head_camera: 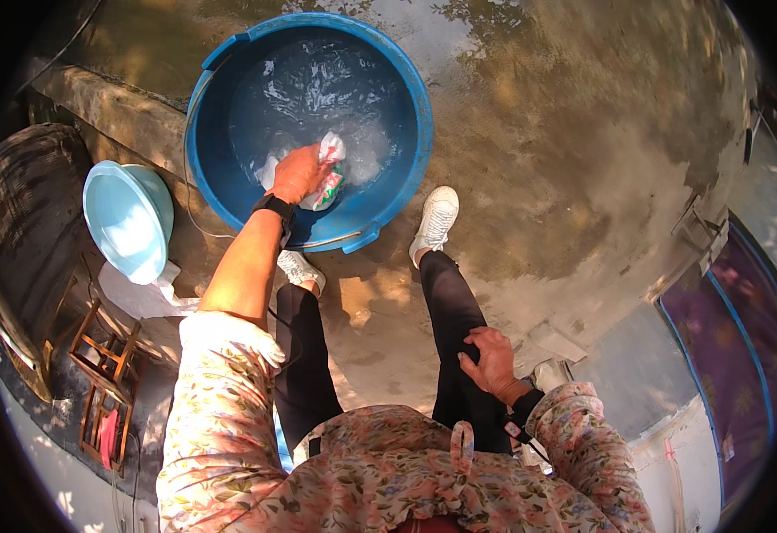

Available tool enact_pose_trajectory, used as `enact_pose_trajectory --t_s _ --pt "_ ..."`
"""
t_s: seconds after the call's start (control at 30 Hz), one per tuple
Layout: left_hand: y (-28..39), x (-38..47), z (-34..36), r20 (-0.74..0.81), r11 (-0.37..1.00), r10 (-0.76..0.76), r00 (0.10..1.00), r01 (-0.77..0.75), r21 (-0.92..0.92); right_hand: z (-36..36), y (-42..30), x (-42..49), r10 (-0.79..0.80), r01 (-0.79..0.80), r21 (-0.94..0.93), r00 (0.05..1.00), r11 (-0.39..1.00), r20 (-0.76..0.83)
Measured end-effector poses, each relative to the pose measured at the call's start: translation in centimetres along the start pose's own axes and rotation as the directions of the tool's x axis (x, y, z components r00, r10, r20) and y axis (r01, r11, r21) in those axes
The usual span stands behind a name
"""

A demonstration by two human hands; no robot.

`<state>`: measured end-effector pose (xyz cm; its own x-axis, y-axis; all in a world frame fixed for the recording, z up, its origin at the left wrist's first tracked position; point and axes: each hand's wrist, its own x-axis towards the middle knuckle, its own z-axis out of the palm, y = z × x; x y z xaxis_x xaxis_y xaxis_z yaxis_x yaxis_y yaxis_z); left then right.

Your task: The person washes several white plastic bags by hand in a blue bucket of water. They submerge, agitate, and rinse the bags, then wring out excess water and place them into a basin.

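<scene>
Before me stands a large blue plastic tub [421, 126] with clear water [315, 86] in it. My left hand [297, 174] reaches over the near rim and grips a white plastic bag [325, 193] with red and green print. Part of the bag sits in the water, which is rippled and foamy around it. My fingers partly cover the bag, so I cannot tell whether anything is inside. My right hand [491, 363] rests on my right leg [455, 306] in black trousers and holds nothing.
A light blue basin [122, 220] leans at the left beside a low concrete ledge [115, 113], over a white sheet [142, 293]. Wooden stools [105, 360] stand lower left. A thin cable [188, 193] runs along the tub. Wet concrete [561, 166] extends right towards a purple mat [715, 320].
</scene>
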<state>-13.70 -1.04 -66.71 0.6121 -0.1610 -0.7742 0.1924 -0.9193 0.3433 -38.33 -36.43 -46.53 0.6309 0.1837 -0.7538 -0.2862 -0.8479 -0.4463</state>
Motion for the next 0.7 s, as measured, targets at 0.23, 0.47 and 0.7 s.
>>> enact_pose_trajectory --t_s 0.23,0.47,0.7 --pt "1.8 -10.3 -8.0 -0.306 0.630 -0.056 0.950 -0.204 -0.750 0.2 -1.1 -0.2 0.009 -0.009 0.002 1.000 1.000 -0.017" --pt "6.6 -18.5 -14.0 -0.577 0.623 0.048 0.815 -0.476 -0.621 0.8 -1.4 -0.5 0.006 -0.006 -0.034 1.000 0.999 -0.011" --pt "4.5 -8.7 -8.2 -0.528 0.855 0.192 0.827 -0.405 -0.324 1.2 -0.8 -0.6 -0.014 0.014 -0.005 0.999 1.000 -0.035"
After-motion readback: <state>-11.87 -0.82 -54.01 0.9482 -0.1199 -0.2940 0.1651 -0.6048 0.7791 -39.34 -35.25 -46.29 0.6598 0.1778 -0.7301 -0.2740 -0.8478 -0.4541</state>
